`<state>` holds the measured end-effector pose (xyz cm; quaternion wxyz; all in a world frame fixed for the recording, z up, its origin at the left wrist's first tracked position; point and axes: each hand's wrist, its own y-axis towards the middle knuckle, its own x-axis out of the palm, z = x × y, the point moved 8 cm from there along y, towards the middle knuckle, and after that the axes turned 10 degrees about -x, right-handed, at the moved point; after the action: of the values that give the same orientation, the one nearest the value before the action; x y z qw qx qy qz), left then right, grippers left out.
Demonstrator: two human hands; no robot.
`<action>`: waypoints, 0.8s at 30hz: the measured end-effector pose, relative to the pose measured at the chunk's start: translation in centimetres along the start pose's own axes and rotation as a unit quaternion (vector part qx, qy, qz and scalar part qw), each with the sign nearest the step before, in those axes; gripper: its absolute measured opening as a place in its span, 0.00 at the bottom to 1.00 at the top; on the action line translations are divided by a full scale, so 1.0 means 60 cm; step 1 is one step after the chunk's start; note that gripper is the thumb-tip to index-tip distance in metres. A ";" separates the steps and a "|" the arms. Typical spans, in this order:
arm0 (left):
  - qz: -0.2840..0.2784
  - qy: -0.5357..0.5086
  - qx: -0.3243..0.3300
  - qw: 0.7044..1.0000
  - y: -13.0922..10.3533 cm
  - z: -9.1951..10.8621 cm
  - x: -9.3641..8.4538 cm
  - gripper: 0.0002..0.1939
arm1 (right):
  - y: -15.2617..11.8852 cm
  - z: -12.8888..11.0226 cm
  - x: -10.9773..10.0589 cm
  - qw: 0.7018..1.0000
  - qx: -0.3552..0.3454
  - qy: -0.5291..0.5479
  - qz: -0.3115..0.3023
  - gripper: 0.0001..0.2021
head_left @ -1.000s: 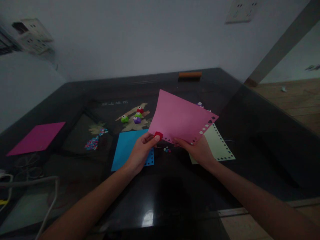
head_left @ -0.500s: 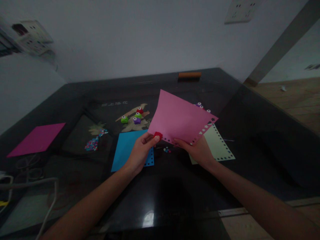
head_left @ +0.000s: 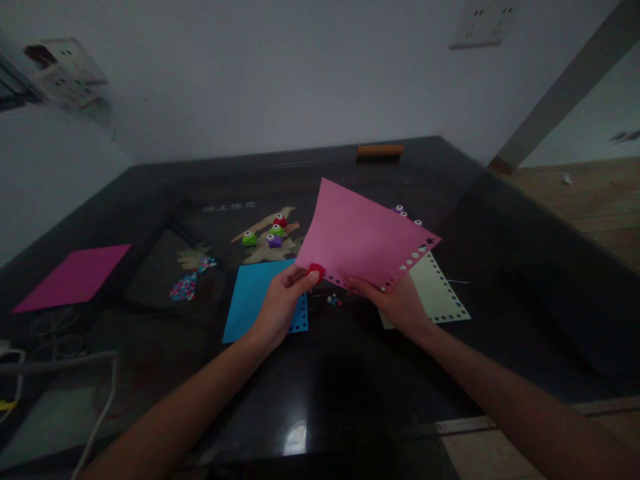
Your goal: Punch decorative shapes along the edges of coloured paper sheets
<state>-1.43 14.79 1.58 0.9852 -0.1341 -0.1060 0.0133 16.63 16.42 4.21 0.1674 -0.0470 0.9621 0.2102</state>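
A pink sheet (head_left: 363,233) is raised above the dark table, with small shapes cut out along its right and lower edges. My left hand (head_left: 283,300) is closed on a small red punch (head_left: 315,271) at the sheet's lower left edge. My right hand (head_left: 395,301) pinches the lower edge, thumb in front and fingers behind the paper. Below lie a blue sheet (head_left: 250,297) at left and a pale green sheet (head_left: 433,293) at right, both with punched edges. Between the hands, a few tiny cut pieces (head_left: 335,300) rest on the table.
Green, red and purple punches with eyes (head_left: 275,241) stand on brown leaves; more sit partly behind the pink sheet. Farther left are a heap of confetti (head_left: 184,288) and a magenta sheet (head_left: 75,277). An orange-brown roll (head_left: 380,151) lies at the back, a white cable (head_left: 107,393) at lower left.
The pink sheet's right corner has shifted slightly to the right. Both hands keep their hold in nearly the same place.
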 end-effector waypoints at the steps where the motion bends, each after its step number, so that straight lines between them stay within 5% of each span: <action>1: 0.001 -0.001 0.002 1.000 0.000 -0.001 0.000 0.08 | 0.000 0.001 0.000 1.000 0.004 0.001 0.002 0.12; 24: 0.017 -0.019 0.021 0.999 0.001 -0.010 -0.001 0.10 | -0.001 -0.003 -0.004 0.999 0.000 -0.038 -0.006 0.12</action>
<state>-1.37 14.66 0.98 0.9853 -0.1146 -0.1220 0.0347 16.82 16.33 4.41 0.2050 -0.0446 0.9547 0.2112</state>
